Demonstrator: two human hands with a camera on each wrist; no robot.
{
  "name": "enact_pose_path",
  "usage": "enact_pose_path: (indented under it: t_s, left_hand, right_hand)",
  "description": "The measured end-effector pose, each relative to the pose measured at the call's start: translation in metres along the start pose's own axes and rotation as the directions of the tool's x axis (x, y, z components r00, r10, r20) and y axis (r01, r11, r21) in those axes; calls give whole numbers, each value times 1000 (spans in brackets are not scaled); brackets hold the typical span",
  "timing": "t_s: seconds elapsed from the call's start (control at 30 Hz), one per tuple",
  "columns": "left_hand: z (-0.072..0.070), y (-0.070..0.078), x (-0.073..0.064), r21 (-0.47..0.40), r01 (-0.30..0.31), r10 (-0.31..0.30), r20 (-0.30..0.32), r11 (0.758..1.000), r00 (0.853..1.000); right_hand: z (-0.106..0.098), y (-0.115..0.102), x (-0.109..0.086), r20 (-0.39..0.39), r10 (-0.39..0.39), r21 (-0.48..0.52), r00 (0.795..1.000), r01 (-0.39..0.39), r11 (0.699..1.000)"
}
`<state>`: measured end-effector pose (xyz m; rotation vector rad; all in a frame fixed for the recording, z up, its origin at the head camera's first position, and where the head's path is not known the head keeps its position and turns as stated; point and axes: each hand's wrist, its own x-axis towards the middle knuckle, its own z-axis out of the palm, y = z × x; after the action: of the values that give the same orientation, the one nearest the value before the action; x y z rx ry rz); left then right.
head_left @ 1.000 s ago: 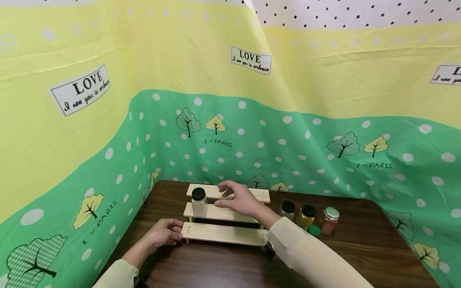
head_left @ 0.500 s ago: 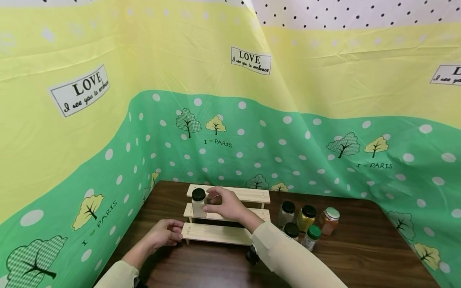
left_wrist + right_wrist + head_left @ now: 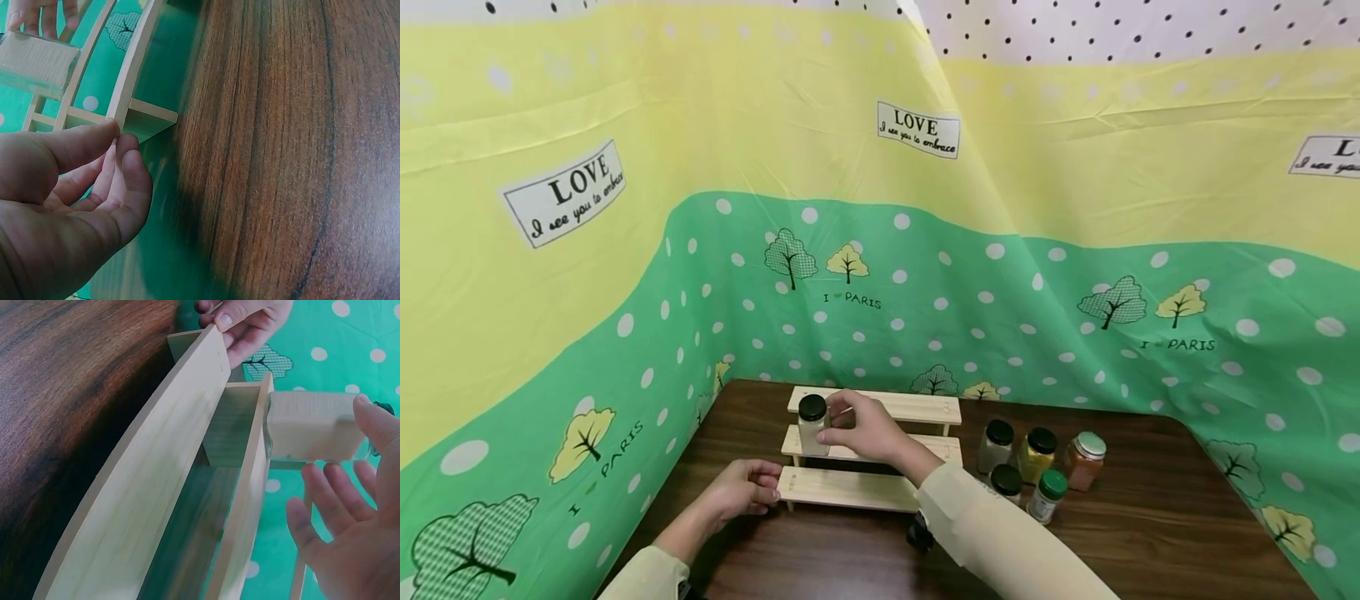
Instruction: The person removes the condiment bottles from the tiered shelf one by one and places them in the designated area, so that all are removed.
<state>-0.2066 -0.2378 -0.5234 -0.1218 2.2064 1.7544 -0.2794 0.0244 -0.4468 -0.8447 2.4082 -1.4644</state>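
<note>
A glass jar (image 3: 812, 433) with a black lid and pale contents stands at the left end of the middle shelf of a three-step wooden rack (image 3: 850, 487). My right hand (image 3: 865, 429) is beside the jar, fingertips right at its right side. In the right wrist view its thumb (image 3: 369, 415) overlaps the jar near the lid, and the other fingers are spread and only slightly bent. My left hand (image 3: 745, 487) pinches the left end of the rack's lowest shelf between thumb and fingers, as the left wrist view shows.
Right of the rack, several jars stand grouped on the dark wood table (image 3: 1157, 517): black-lidded ones, one of them with yellow contents (image 3: 1036, 458), a green-lidded one (image 3: 1047, 498), and a reddish one (image 3: 1084, 467) with a pale lid. A patterned cloth (image 3: 1000, 325) surrounds the table.
My right hand has moved left from above the rack to the jar's side, and its sleeve no longer covers the front jars. My left hand stays on the rack; the jar stands where it was.
</note>
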Motion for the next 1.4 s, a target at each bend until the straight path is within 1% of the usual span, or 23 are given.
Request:
enact_pose_path:
  t_s: [0.3,0.63,0.87,1.0,1.17,1.4]
  left_hand:
    - [0,-2,0,10,29,-29,-10,1000,1000]
    - [-1,-2,0,8,18,-18,-5,1000,1000]
    - [-2,-2,2,5,19,-19,5,1000,1000]
    - [-3,-2,2,1,20,-20,4,1000,1000]
    - [-3,-1,2,1,14,-14,1,1000,1000]
    - [-3,-1,1,0,12,-12,11,1000,1000]
  right_hand:
    - [5,-2,3,-23,15,-8,1000,-15,1000]
    - [6,-6,3,-45,18,-47,999,-20,999]
    - [6,-8,2,-62,13,-44,998,-16,999]
    - [5,-7,1,-72,10,-59,997,-15,998]
    - [2,-4,1,-88,-12,-88,996,4,996]
    - [-11,-8,-5,-89,-48,-67,995,43,997]
